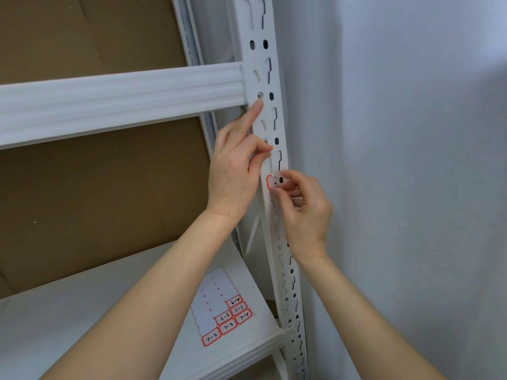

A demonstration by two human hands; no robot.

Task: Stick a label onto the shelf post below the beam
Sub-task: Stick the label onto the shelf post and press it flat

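Over on the left, the beam runs across and meets the post. On the shelf below lies the sheet, most of its stickers gone, 6 left along its near edge.

Now the left hand: forearm reaching up from below, index finger stretched up the post to just under the beam joint, thumb and the other fingers pressed together at the post's front face. Whether that grip is pinching anything, I can't tell.

Right of it, the label, red-edged, sits on the post face well below the beam, over 1 of the holes, with a dark hole showing through it. Its long axis looks crosswise to the post, though the fingers hide much of it.

And the right hand comes up from below and to the right, wrist bent, thumb and fingertips pinching the label's right end. That's the nearer hand, directly on it; the left is just above.

The label's left edge looks free, so I'd say the coming move is a press leftward, flattening it down.
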